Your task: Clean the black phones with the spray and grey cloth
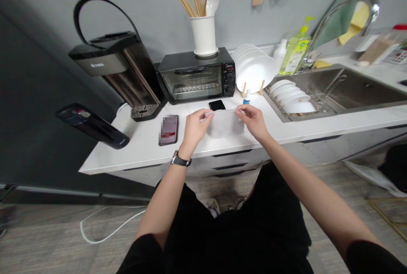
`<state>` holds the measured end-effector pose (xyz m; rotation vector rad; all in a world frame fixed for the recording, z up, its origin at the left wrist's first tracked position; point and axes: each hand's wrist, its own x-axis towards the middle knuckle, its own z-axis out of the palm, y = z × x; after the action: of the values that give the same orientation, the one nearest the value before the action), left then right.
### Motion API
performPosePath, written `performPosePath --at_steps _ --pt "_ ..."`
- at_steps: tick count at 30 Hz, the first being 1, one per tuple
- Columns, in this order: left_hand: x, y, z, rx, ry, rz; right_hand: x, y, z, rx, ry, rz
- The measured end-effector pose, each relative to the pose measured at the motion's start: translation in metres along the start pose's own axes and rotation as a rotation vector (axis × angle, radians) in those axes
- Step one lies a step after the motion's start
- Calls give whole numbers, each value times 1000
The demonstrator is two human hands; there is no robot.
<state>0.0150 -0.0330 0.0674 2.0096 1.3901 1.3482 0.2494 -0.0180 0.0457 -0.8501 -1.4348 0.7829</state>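
A thin whitish cloth (226, 125) hangs stretched between my two hands over the front of the counter. My left hand (196, 126) pinches its upper left corner, and a dark-strapped watch (180, 159) is on that wrist. At the upper right corner, my right hand (252, 120) grips the cloth between thumb and fingers. Just behind it lies a small black device with a dark screen (217, 105), partly hidden. A small white bottle with a blue label (246, 97) stands behind my right hand. To the left a phone (168, 130) lies flat, its screen partly blurred out.
A toaster oven (197, 78) carries a white utensil holder (204, 34). Left of it stand a tall black dispenser (117, 70) and a tilted dark flask (95, 126). Racked plates (254, 70), a soap bottle (295, 51) and the sink (359, 80) with bowls are right.
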Motion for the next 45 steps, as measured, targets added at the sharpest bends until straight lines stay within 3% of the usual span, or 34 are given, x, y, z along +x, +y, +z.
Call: performPosePath --at_steps 4,6,8,12,15,20,24,29,33,36,41,45 --pt "11 21 -14 53 71 200 15 -21 -8 -44 5 -136" --pt "-1 28 -20 105 55 270 4 -27 -15 -120 -45 -195" --pt "-25 28 -22 139 -45 307 -19 -25 -22 -205 -132 -200" --pt "-81 12 -14 130 -228 226 -74 -6 -30 -263 -311 -41" --pt "-100 -1 -5 112 -241 127 -90 9 -29 -308 -326 33" --pt "-78 -22 7 162 -167 -29 -65 27 -18 -436 -241 105" --pt "-59 -35 10 338 -241 -48 -44 37 -9 -648 -267 155" --pt "-79 -30 6 471 -192 140 -60 32 -10 -749 -242 -134" --pt "-107 -27 3 575 -478 336 -94 26 -15 -809 -493 -298" --pt "-111 -34 -1 665 -552 352 -111 27 -15 -905 -572 -319" --pt "-78 -38 -7 593 -589 361 -104 28 -7 -912 -541 -251" --pt "-34 -37 9 481 -472 286 -85 29 -3 -728 -403 -117"
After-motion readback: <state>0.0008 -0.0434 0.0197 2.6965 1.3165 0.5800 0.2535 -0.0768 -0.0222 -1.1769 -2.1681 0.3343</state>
